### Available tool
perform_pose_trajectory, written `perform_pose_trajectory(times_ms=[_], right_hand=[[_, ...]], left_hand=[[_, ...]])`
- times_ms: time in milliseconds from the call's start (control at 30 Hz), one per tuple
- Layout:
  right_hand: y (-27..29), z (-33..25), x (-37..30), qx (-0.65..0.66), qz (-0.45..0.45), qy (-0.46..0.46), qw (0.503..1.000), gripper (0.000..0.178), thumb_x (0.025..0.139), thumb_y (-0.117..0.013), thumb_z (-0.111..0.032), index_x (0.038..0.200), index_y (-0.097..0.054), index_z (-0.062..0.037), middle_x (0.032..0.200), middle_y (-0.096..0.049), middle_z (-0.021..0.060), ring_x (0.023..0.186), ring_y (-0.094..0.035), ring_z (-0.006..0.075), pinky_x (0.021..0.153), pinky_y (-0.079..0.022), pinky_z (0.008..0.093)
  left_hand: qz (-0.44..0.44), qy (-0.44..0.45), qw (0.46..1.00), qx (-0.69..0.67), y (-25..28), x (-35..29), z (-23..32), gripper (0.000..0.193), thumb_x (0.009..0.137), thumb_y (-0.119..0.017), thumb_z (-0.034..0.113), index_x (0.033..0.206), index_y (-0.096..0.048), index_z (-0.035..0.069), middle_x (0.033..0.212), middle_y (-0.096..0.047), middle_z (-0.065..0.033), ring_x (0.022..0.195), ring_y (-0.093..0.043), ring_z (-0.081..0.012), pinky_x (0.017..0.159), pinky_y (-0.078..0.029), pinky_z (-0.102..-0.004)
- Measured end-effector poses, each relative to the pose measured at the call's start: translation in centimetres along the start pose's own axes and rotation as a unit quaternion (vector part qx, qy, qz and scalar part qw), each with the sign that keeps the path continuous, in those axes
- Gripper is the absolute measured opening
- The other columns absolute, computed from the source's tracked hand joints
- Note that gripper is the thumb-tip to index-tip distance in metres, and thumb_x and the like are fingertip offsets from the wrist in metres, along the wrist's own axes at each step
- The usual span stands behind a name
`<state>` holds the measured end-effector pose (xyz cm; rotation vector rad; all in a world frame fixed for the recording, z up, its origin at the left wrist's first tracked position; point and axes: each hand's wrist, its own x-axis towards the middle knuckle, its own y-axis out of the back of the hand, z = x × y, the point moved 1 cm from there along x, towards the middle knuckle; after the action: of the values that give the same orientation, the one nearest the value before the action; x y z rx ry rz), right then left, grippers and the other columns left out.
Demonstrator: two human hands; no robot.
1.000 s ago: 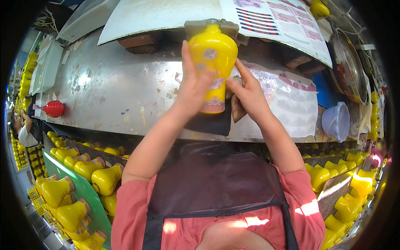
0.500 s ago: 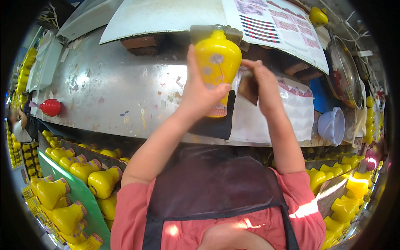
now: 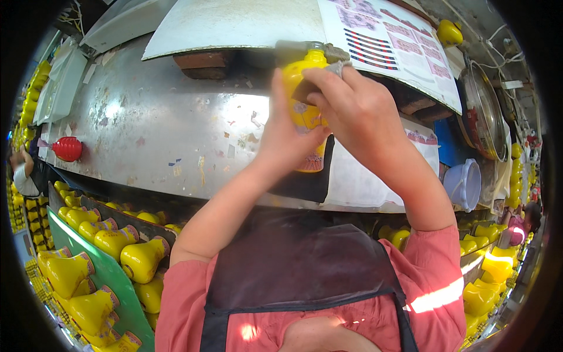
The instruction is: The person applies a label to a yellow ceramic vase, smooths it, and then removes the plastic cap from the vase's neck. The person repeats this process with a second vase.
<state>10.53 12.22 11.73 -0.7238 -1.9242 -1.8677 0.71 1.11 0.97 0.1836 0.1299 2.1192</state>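
Note:
A glossy yellow vase-shaped bottle point(image 3: 295, 73) with flower decals lies with its narrow neck pointing away from me, against a dark support at the far side of the bench. My left hand point(image 3: 286, 130) is closed around its left side, thumb across the front. Over its upper right side, my right hand point(image 3: 362, 108) pinches a flat dark-brown scraper-like piece point(image 3: 304, 91) against the surface. A bit of grey cloth point(image 3: 338, 68) shows by the right fingers; whether they hold it is unclear. A black cloth point(image 3: 319, 186) lies beneath the bottle's base.
Printed decal sheets point(image 3: 372, 44) lie on a raised white board beyond the hands. White paper point(image 3: 358, 182) and a pale-blue bucket point(image 3: 463, 185) are to the right. A red squeeze bottle point(image 3: 67, 149) stands far left. Several yellow vases point(image 3: 145, 258) fill racks on both sides.
My right hand has moved left and up, from beside the bottle onto its upper part, bringing the brown piece against it. My left hand keeps its hold.

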Motion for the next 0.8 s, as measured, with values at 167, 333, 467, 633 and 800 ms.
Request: perform_pose_trajectory(times_ms=[167, 333, 467, 633, 800], right_hand=[[0.1, 0.5, -0.1, -0.093, 0.002, 0.029, 0.995, 0.032, 0.077, -0.072, -0.012, 0.109, -0.066, -0.0093, 0.087, -0.062, 0.0065, 0.08, -0.067, 0.0244, 0.069, -0.056, 0.0353], [-0.3, -1.1, -3.7, 0.032, 0.013, 0.147, 0.989, 0.036, 0.074, -0.072, -0.007, 0.109, -0.076, -0.0153, 0.084, -0.058, 0.003, 0.088, -0.068, 0.0236, 0.075, -0.059, 0.0331], [-0.9, -2.5, -6.6, 0.089, -0.053, 0.176, 0.979, 0.042, 0.072, -0.074, -0.007, 0.112, -0.078, -0.0171, 0.079, -0.058, 0.0021, 0.083, -0.069, 0.0233, 0.069, -0.059, 0.0339], [-0.7, 2.0, -6.0, 0.01, 0.09, -0.051, 0.995, 0.033, 0.075, -0.081, 0.003, 0.105, -0.076, -0.0115, 0.089, -0.075, 0.0089, 0.073, -0.068, 0.0245, 0.061, -0.055, 0.0334], [-1.6, -0.7, -8.4, 0.117, 0.102, 0.098, 0.983, 0.028, 0.074, -0.078, -0.007, 0.102, -0.076, -0.0133, 0.099, -0.071, 0.0076, 0.082, -0.069, 0.0256, 0.063, -0.054, 0.0357]], left_hand=[[-0.007, 0.002, 0.998, -0.063, 0.2, -0.1, 0.3, 0.107, 0.09, -0.075, 0.016, 0.164, 0.001, -0.002, 0.159, -0.035, -0.0233, 0.144, -0.044, -0.0349, 0.117, -0.04, -0.041], [-0.023, 0.035, 0.927, -0.373, 1.6, 0.2, 0.5, 0.072, 0.113, -0.042, 0.034, 0.167, -0.001, 0.008, 0.16, -0.037, -0.0155, 0.144, -0.044, -0.0282, 0.118, -0.04, -0.0419], [-0.056, 0.041, 0.941, -0.332, 1.2, 1.2, 0.5, 0.072, 0.113, -0.041, 0.043, 0.166, -0.004, 0.012, 0.155, -0.043, -0.0145, 0.142, -0.047, -0.0283, 0.116, -0.041, -0.0419], [-0.048, 0.087, 0.933, -0.347, 0.8, 1.7, 0.2, 0.073, 0.11, -0.05, 0.043, 0.164, -0.012, 0.013, 0.15, -0.047, -0.0133, 0.137, -0.051, -0.0268, 0.112, -0.045, -0.0428], [-0.045, 0.092, 0.908, -0.406, 0.7, 2.2, -0.7, 0.066, 0.108, -0.053, 0.041, 0.161, -0.023, 0.013, 0.147, -0.051, -0.011, 0.133, -0.055, -0.0254, 0.11, -0.047, -0.0432]])
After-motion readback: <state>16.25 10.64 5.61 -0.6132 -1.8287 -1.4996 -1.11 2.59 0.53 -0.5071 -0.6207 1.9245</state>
